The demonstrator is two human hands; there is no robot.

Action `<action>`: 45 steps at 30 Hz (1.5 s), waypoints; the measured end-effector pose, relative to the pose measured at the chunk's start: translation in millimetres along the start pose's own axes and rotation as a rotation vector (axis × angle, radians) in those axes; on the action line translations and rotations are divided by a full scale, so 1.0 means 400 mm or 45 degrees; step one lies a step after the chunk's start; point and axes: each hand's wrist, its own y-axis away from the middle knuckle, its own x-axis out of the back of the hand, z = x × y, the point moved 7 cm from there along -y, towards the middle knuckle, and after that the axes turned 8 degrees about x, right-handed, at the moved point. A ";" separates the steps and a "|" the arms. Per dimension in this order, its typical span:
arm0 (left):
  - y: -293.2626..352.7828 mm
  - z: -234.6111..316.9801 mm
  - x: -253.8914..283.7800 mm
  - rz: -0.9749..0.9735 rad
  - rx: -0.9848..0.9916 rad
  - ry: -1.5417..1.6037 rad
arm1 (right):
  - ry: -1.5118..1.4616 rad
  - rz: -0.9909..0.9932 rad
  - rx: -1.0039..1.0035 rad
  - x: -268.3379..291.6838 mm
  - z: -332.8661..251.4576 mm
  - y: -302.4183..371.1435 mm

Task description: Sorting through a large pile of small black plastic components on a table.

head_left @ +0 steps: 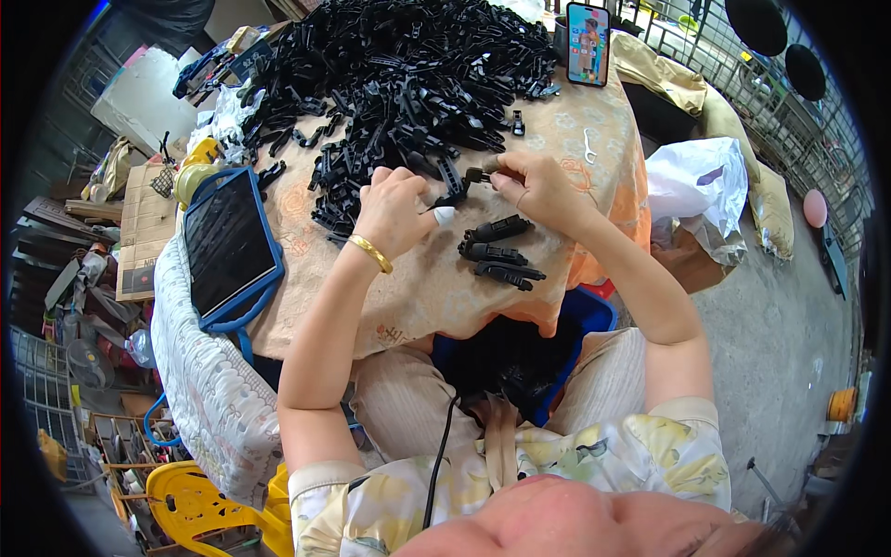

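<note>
My left hand (397, 209), with a gold bangle at the wrist and a white wrap on the thumb, is closed at a black plastic clip-like part (452, 188) beside the big pile. My right hand (540, 188) pinches a small dark piece (477, 174) close to that part's right end; whether the two pieces touch, I cannot tell. A heap of similar black plastic parts (399, 65) covers the far side of the table. Nearer to me, below my right hand, several longer black parts (497, 252) lie in a small group.
A patterned cloth (371, 306) covers the table. A phone (587, 45) stands upright at the far right, near a small wrench (589, 147). On the left leans a blue-framed tablet (232, 246). Between my knees sits a blue bin (594, 316) with black parts. A yellow chair (186, 506) stands lower left.
</note>
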 end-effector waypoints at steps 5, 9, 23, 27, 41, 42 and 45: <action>0.004 0.064 0.001 0.286 -0.178 -0.050 | -0.252 0.108 -0.132 -0.007 0.038 0.002; -0.007 0.031 0.027 0.538 -0.147 0.164 | -0.484 0.159 -0.244 -0.010 0.040 0.003; -0.009 0.005 -0.023 -0.242 0.221 2.078 | -0.282 0.122 0.108 0.005 -0.124 -0.013; 0.001 0.014 -0.023 -0.235 0.205 2.011 | 0.109 0.188 0.395 0.021 -0.160 -0.013; 0.019 0.019 0.014 0.112 -0.052 1.514 | 0.328 0.348 0.501 0.046 -0.223 -0.009; 0.020 0.026 0.017 0.110 -0.054 1.516 | 0.352 0.487 0.569 0.067 -0.235 -0.007; 0.038 0.047 0.035 0.186 -0.173 1.396 | 0.068 0.140 0.413 0.054 -0.191 -0.019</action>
